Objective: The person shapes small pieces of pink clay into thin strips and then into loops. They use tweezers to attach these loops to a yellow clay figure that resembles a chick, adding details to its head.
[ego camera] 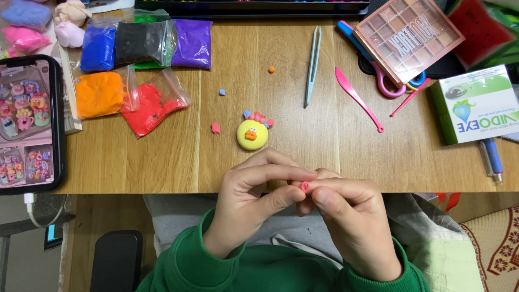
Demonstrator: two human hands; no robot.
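A tiny pink clay piece [304, 187] is pinched between the fingertips of both hands at the table's front edge. My left hand [254, 200] presses it with thumb and forefinger, and my right hand [351, 216] grips it from the right. Just beyond them on the wooden table [178, 162] lies a round yellow clay duck face [252, 134] with an orange beak and small pink and blue bits along its top. A pink clay scrap [215, 128], a blue crumb [221, 92] and an orange crumb [271, 69] lie loose nearby.
Bags of orange [100, 94], red [154, 103], blue [98, 48], black [138, 42] and purple clay [192, 43] sit at the back left. A phone [27, 124] lies at the left edge. Tweezers [312, 65], a pink sculpting tool [357, 97], scissors [378, 75], a palette [408, 35] and a green-white box [478, 103] lie right.
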